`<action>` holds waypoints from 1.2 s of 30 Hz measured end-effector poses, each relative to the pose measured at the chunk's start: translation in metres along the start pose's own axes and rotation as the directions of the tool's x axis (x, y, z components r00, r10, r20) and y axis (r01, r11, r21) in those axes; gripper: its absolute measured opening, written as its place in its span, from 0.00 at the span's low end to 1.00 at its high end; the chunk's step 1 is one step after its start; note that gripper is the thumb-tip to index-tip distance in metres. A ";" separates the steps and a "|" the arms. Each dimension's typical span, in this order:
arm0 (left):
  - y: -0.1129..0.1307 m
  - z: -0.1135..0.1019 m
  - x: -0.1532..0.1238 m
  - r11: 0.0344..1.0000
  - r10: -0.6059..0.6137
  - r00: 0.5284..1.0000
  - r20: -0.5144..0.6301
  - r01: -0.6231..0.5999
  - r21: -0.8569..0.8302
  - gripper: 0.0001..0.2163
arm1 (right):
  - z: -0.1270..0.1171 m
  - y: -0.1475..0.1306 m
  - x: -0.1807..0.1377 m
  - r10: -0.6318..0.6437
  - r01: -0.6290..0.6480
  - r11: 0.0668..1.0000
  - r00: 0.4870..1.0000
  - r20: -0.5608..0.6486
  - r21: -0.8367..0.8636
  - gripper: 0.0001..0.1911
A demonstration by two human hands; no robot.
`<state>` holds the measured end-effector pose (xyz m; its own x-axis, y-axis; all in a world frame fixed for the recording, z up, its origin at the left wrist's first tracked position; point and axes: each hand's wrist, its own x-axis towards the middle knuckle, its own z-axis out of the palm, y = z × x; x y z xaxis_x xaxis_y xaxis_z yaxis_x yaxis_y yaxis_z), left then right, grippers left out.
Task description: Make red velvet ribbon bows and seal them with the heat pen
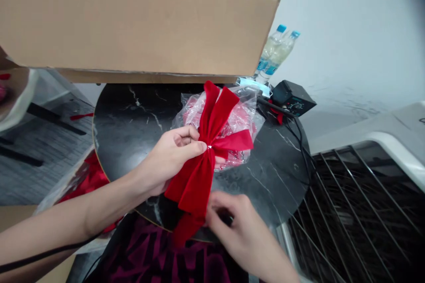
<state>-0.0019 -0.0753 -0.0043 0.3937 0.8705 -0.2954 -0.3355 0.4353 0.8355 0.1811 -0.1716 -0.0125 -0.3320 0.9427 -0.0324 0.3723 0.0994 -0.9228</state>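
A round black table (262,185) with white veining and a thin edge trim is extending beneath the left hand (175,150) and the right hand (242,225). A clear plastic bag (239,119) with pinkish-red contents is lying on the tabletop, just beyond and to the right of the left hand. A black control unit (292,97) with a dial is sitting farther beyond the right hand, to its right; a dark cable (300,139) is running down that side.
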 end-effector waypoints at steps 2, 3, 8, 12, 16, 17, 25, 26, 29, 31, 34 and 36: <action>0.000 0.000 -0.001 0.998 -0.048 0.996 0.071 0.050 -0.026 0.10 | -0.023 0.003 -0.005 -0.055 0.024 0.987 0.980 -0.189 -0.159 0.06; 0.001 -0.001 -0.002 0.999 -0.046 0.993 0.107 0.049 -0.022 0.09 | -0.035 0.005 -0.004 -0.120 0.026 0.970 0.917 -0.380 -0.243 0.07; 0.003 -0.009 -0.006 0.998 -0.070 0.963 0.260 0.066 0.024 0.10 | -0.076 0.007 0.034 -0.243 0.138 0.936 0.920 -0.308 -0.324 0.24; 0.003 -0.014 -0.009 0.979 -0.204 0.925 0.321 0.193 0.064 0.12 | -0.097 -0.001 0.060 -0.136 0.142 0.957 0.990 0.040 -0.253 0.10; 0.000 -0.018 -0.005 0.952 -0.303 0.899 0.315 0.302 0.052 0.09 | -0.117 -0.013 0.057 -0.350 0.197 0.682 0.934 -0.078 -0.704 0.06; -0.001 -0.019 -0.003 0.952 -0.297 0.908 0.295 0.304 0.023 0.08 | -0.117 -0.017 0.051 -0.439 0.111 0.572 0.878 -0.189 -0.813 0.08; -0.007 -0.019 0.003 0.940 -0.267 0.921 0.285 0.313 -0.132 0.08 | -0.064 -0.007 0.031 -0.614 0.422 0.381 0.781 0.116 -0.822 0.20; -0.007 -0.018 0.002 0.937 -0.271 0.918 0.291 0.320 -0.136 0.08 | -0.060 -0.002 0.035 -0.660 0.454 0.339 0.739 0.135 -0.824 0.17; -0.006 -0.016 0.002 0.924 -0.305 0.899 0.316 0.359 -0.131 0.08 | -0.060 0.004 0.048 -0.763 0.543 0.187 0.605 0.227 -0.819 0.08; -0.005 -0.017 0.002 0.923 -0.323 0.891 0.320 0.372 -0.102 0.08 | -0.065 0.000 0.053 -0.741 0.625 0.150 0.584 0.332 -0.766 0.10; -0.001 -0.019 0.001 0.933 -0.343 0.892 0.295 0.361 -0.005 0.07 | -0.073 -0.009 0.054 -0.653 0.726 0.250 0.615 0.442 -0.641 0.15; 0.003 -0.021 0.001 0.940 -0.336 0.897 0.288 0.337 0.046 0.13 | -0.074 -0.012 0.053 -0.620 0.733 0.299 0.636 0.459 -0.611 0.14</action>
<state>-0.0207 -0.0683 -0.0117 0.7122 0.5685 -0.4118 -0.1436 0.6922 0.7072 0.2229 -0.0992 0.0253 -0.8401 0.3913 0.3755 0.3973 0.9154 -0.0650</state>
